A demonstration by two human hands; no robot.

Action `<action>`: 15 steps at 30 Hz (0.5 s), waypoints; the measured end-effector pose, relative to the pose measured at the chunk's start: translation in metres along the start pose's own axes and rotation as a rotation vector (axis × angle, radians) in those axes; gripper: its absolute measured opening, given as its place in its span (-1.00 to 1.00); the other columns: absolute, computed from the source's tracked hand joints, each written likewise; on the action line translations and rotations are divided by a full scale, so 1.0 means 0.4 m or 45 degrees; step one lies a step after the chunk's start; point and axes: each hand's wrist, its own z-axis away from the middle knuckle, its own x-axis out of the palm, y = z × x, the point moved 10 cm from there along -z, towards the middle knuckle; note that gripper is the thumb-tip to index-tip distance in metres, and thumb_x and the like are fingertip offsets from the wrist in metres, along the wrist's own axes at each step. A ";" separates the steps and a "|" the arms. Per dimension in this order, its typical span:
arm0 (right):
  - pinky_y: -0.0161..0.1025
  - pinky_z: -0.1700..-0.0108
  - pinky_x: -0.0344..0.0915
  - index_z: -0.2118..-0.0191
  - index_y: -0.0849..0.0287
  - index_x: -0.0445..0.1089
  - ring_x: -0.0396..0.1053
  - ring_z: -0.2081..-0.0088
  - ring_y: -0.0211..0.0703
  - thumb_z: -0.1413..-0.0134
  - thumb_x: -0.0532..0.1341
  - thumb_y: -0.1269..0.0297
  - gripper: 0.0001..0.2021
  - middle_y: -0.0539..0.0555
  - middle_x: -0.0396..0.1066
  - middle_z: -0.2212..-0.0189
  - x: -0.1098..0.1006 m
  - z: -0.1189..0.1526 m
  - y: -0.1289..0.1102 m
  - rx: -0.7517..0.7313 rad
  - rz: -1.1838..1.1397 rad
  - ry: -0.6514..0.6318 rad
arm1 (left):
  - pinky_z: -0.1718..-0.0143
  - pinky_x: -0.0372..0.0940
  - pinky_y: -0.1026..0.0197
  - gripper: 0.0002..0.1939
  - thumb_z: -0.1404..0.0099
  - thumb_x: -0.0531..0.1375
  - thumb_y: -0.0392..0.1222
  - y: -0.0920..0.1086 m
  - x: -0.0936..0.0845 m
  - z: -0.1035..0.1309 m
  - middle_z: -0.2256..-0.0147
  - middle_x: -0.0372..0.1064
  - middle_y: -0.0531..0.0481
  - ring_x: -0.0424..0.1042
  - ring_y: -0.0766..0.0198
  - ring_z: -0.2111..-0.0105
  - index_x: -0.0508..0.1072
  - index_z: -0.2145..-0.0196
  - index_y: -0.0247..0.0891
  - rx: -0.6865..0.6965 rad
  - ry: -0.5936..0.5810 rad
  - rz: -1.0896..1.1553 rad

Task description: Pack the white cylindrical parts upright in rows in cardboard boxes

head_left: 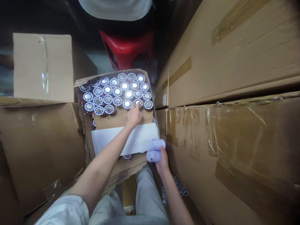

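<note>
Several rows of round, pale lavender parts with shiny metal discs in their centres [107,90] stand in an open cardboard box [87,147]. My left hand [135,115] reaches over the box, its fingers closed around the edge of one round part [138,102] in the front row. Two lavender plastic cylinders [154,156], one beside the other, are in my right hand [163,162] at the box's right edge. Under my left forearm lies a white sheet [140,135] on a brown cardboard layer [117,120]. Another round part [127,156] shows partly below the sheet.
Tall taped cartons [234,131] wall in the right side, and more cartons [42,134] are stacked at left. Behind the box stands a red plastic stool [126,47], with a white rounded object [117,9] above it. More small round parts [179,186] lie low at right.
</note>
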 end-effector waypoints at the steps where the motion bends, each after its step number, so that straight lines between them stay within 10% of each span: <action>1: -0.06 0.19 0.40 0.14 0.17 0.36 0.45 0.28 -0.04 0.23 0.28 -0.18 -0.41 0.07 0.48 0.31 0.017 0.011 0.011 0.099 -0.074 -0.041 | 0.04 0.28 -0.03 -0.41 -0.13 0.19 -0.26 -0.023 -0.011 0.036 -0.17 0.02 -0.28 0.27 -0.07 -0.05 0.19 -0.13 -0.22 -0.075 0.047 0.112; 8: -0.06 0.23 0.42 0.29 0.12 0.42 0.46 0.33 -0.05 0.08 0.14 -0.26 -0.50 0.05 0.48 0.41 0.234 0.184 -0.118 0.089 -0.121 -0.462 | 0.07 0.25 0.07 -0.58 -0.01 0.25 0.04 -0.132 -0.120 0.473 0.24 0.37 -0.14 0.37 0.08 0.16 0.38 0.24 -0.28 -0.799 0.164 0.868; 15: -0.13 0.27 0.44 0.27 0.09 0.41 0.47 0.37 -0.12 0.13 0.21 -0.19 -0.55 0.00 0.49 0.40 0.511 0.458 -0.339 -0.094 0.012 -0.811 | 0.23 0.21 0.16 -0.37 0.36 0.41 0.12 -0.040 -0.434 0.922 0.35 0.34 -0.02 0.34 0.15 0.31 0.35 0.32 -0.16 -0.851 0.065 1.596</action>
